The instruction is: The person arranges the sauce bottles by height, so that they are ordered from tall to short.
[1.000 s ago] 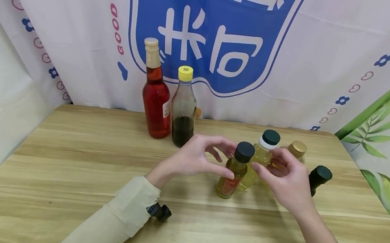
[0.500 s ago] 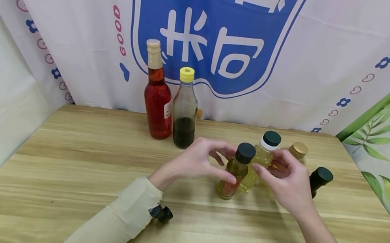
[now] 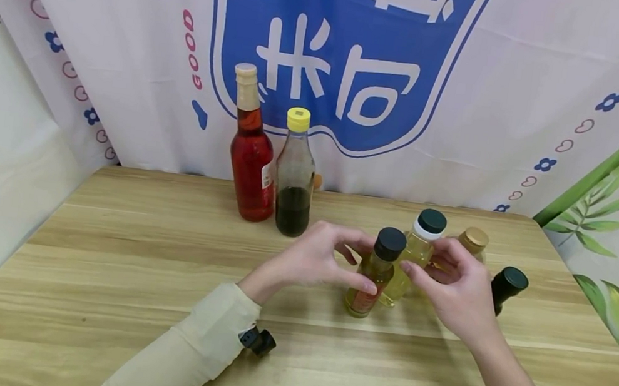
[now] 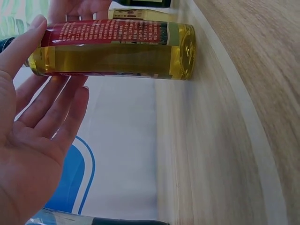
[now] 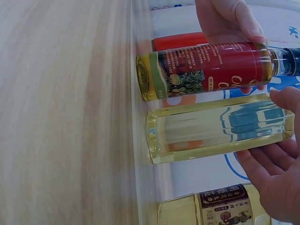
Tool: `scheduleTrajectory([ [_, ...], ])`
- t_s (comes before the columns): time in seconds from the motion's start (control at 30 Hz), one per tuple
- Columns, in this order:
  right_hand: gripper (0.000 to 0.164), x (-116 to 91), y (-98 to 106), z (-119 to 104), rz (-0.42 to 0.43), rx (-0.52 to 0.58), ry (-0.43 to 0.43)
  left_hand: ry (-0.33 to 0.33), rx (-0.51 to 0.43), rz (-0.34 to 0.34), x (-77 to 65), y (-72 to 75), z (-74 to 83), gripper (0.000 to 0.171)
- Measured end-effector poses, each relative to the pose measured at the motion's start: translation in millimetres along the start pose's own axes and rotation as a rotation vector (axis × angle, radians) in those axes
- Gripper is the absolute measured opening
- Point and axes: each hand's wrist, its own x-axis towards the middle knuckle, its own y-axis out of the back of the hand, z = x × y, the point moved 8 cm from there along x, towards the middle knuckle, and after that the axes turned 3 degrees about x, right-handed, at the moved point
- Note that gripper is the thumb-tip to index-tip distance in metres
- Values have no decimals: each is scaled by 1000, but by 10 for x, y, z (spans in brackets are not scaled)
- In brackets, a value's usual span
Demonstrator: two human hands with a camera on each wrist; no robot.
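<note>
Likely stiff, slick, weighty; take near shoulder. Left hand (image 3: 318, 255), fingers half-curled, holds red-label bottle (image 3: 361, 302); right hand (image 3: 466, 291) likewise, white-collared bottle (image 3: 421, 249).

"GOOD" stands pink on the backdrop (image 3: 332, 82); "Ol", apparently, on the red label (image 5: 220, 65) of one bottle (image 5: 206, 71).

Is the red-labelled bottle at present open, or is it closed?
Closed: a black cap sits atop the bottle in the head view.

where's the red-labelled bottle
In the head view, the red-labelled bottle is right of centre, in the left grip, left of the white-collared bottle.
</note>
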Motion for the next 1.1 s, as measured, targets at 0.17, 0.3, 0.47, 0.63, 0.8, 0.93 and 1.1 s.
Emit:
scheduleTrajectory([
  [0.17, 30, 2, 2, 2, 3, 0, 3, 4, 0, -2, 3, -5, 7, 56],
  [0.3, 30, 1, 3, 3, 2, -3, 3, 5, -10, -4, 3, -6, 0, 55],
  [0.47, 31, 4, -2, 2, -2, -1, -4, 14, -27, -13, -4, -1, -22, 54],
  [0.63, 31, 9, -4, 2, -5, 9, -11, 28, -37, -27, -16, 18, -51, 52],
  [0.8, 32, 14, -8, -5, -6, 13, -14, 27, -46, -36, -26, 39, -52, 50],
  [0.93, 32, 10, -9, -6, -6, 12, -19, 34, -66, -41, -30, 43, -54, 48],
  [1.1, 32, 6, -6, -3, -3, 6, -21, 37, -65, -46, -33, 42, -51, 48],
])
